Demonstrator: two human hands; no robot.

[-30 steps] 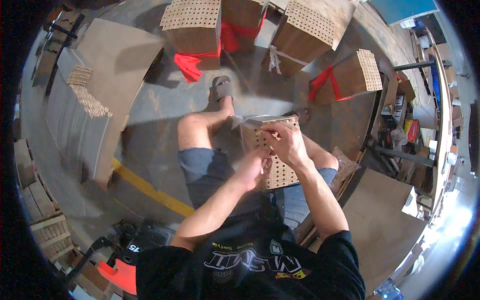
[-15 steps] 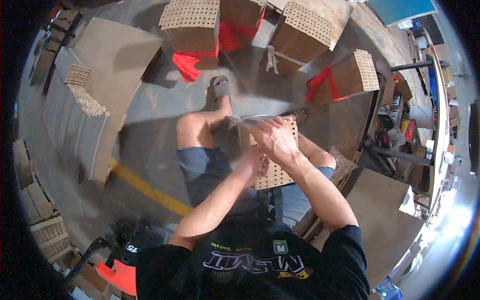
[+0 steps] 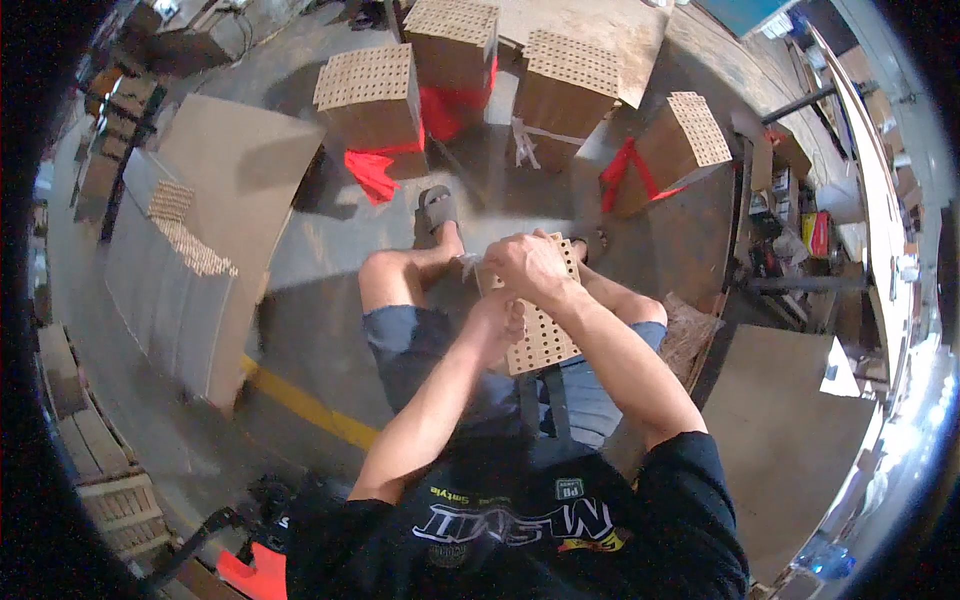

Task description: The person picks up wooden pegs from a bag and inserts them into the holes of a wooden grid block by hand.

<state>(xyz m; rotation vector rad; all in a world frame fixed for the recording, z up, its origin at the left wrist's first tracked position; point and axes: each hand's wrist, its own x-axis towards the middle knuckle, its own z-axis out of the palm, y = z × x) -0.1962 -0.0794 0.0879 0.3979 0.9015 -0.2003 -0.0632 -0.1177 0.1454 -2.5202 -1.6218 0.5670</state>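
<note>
Between my knees stands a stack of tan boards punched with rows of round holes (image 3: pixel 543 345). My right hand (image 3: pixel 532 266) is closed over its far left part, fingers curled down. A pale, whitish strip (image 3: pixel 469 264) sticks out to the left beside its fingers and seems to run into them. My left hand (image 3: pixel 496 328) is a fist at the stack's left edge, just below my right hand. Whatever it holds is hidden by its fingers. The two hands nearly touch.
Beyond my feet stand several similar hole-topped stacks (image 3: pixel 365 80), some tied with red cloth (image 3: pixel 372 176), one with a whitish strip (image 3: pixel 524 145). Large flat boards (image 3: pixel 235 150) lie at left. A brown sheet (image 3: pixel 785 420) and a cluttered shelf (image 3: pixel 800 285) are at right.
The view has shifted, bringing more of the far stacks in. The whitish strip, stretched across the stack's far end before, now shows only as a short end left of my right hand.
</note>
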